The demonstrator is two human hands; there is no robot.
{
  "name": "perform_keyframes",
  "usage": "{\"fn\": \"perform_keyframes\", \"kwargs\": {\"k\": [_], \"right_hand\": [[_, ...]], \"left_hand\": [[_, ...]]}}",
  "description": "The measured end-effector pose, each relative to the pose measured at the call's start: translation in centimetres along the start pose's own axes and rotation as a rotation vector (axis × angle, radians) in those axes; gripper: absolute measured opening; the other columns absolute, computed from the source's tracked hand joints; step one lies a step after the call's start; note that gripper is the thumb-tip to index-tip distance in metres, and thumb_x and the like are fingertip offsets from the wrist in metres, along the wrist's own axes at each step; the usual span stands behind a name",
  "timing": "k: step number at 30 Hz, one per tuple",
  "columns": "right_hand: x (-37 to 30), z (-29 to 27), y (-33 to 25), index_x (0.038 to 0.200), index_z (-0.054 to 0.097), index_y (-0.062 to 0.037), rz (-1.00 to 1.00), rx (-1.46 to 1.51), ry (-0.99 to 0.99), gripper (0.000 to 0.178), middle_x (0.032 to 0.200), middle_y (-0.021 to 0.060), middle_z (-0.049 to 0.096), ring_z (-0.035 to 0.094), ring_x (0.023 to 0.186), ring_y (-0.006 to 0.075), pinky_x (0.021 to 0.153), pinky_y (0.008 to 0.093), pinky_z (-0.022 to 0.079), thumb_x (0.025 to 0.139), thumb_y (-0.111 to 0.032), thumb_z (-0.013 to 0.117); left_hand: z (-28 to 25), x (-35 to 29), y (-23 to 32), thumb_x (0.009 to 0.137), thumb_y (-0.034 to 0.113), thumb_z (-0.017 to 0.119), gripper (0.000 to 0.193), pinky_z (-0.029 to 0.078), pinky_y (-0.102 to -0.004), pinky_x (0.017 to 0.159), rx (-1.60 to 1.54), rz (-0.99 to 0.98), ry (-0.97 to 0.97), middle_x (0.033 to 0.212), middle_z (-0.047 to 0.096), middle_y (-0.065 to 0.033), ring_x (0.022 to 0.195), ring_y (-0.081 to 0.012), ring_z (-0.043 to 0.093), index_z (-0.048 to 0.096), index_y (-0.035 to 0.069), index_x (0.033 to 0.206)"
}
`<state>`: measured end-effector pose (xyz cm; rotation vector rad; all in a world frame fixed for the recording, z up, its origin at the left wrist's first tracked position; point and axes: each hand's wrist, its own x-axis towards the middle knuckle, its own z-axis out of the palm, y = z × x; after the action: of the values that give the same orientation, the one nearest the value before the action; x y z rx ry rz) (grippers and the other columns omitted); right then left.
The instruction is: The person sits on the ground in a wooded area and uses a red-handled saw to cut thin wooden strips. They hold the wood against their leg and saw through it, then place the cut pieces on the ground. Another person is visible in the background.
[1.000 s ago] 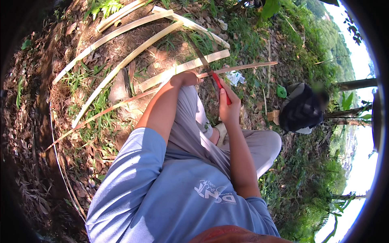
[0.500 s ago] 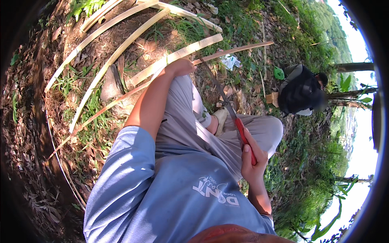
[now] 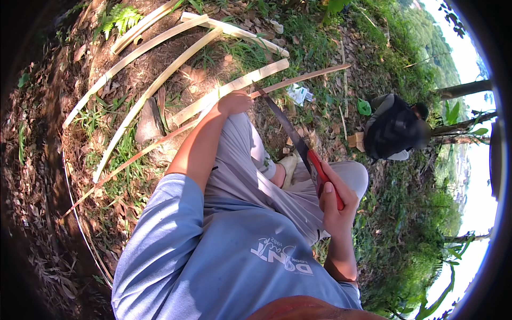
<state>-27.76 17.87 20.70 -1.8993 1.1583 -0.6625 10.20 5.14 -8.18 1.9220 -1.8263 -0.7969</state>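
Note:
In my right hand point(image 3: 338, 200) is a saw point(image 3: 285, 124) with a red handle and a long dark blade, the fingers closed round the handle. The blade slants up and left, and its far part crosses a long thin wooden strip point(image 3: 304, 78). Just left of that crossing my left hand point(image 3: 236, 102) is closed on the strip, by my bent knee; its fingers are partly hidden. The strip runs from the lower left, under my left forearm, out to the upper right. Beside it lies a wider pale wooden plank point(image 3: 248, 80).
More pale wooden strips point(image 3: 154, 82) lie on leafy, grassy ground at the upper left, near a flat stone point(image 3: 148, 122). White plastic litter point(image 3: 300, 95) is beyond the strip. A person in dark clothing point(image 3: 394, 128) crouches at the right, near a green bag point(image 3: 364, 106) and tree trunks.
My right hand has pushed the saw forward, so the blade reaches further past the strip. My left hand keeps its hold on the strip. The whole view has shifted slightly.

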Motion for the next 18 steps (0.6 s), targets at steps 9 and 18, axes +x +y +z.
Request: {"fn": "perform_keyframes", "kwargs": {"k": [9,18], "right_hand": [[-2.3,-0.9,-0.6,0.144,0.067,0.0032,-0.163,0.036,0.116,0.042,0.076,-0.001,0.064,0.052,0.063,0.0049,0.062,0.0223,0.04,0.109,-0.017,0.057],[10.4,10.7,5.9,0.148,0.065,-0.0023,-0.251,0.057,0.058,0.041,0.103,0.0131,0.078,0.066,0.078,0.014,0.074,0.029,0.052,0.11,-0.015,0.059]], "left_hand": [[2.7,-1.9,4.6,0.088,0.032,0.064,0.023,0.061,-0.0508,0.072,0.273,-0.204,0.322,0.091,0.075,-0.0116,0.083,-0.0331,0.076,0.076,0.013,0.089],[1.6,-4.2,6.6,0.094,0.036,0.065,0.028,0.061,-0.0519,0.081,0.153,-0.366,0.401,0.097,0.077,-0.0188,0.091,-0.0377,0.077,0.073,0.01,0.101]]}}
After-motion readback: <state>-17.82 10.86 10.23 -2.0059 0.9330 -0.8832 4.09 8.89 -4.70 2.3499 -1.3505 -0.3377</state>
